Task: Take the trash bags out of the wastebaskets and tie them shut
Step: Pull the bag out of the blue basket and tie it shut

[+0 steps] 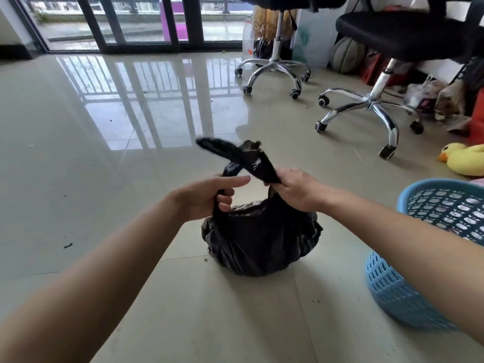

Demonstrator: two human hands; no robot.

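Observation:
A full black trash bag (pixel 259 244) sits on the tiled floor in front of me, outside its basket. My left hand (pixel 209 197) grips the bag's left flap, with the index finger stretched out to the right. My right hand (pixel 298 189) is closed on the right flap. The two flaps cross above the bag, and their loose ends (pixel 235 155) stick up and to the left. The blue plastic wastebasket (pixel 408 292) stands to the right of the bag, partly behind my right forearm, and I cannot tell whether it holds another liner.
Two office chairs with chrome star bases (pixel 275 66) (pixel 372 106) stand at the back right. A yellow duck toy (pixel 463 159) lies at the right edge, with clutter behind it. Glass sliding doors (pixel 125 22) close the far side. Glossy floor tiles (pixel 91 153) spread to the left.

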